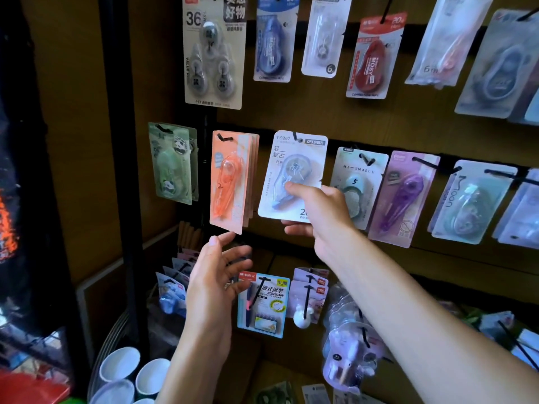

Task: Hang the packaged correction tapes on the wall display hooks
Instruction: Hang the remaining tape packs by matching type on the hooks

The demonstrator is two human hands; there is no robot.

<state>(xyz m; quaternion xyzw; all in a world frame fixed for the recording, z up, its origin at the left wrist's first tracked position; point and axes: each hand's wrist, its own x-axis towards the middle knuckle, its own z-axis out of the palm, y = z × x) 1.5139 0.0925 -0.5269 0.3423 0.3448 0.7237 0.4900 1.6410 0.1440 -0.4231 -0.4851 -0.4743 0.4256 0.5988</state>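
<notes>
A brown board wall point(335, 118) crossed by black rails carries rows of black hooks hung with carded correction tapes. At centre frame the right hand point(319, 211) has its grip closed on a pale card point(294, 170) marked "T-9267", thumb on its front, the card's slot at a hook point(298, 137). The left hand point(217, 272), grip wide and holding nothing, hovers just below the orange pack point(229, 179). Upper packs read "MOSY" point(372, 64) and "36" point(214, 48). White cups point(119, 364) sit lower left.
</notes>
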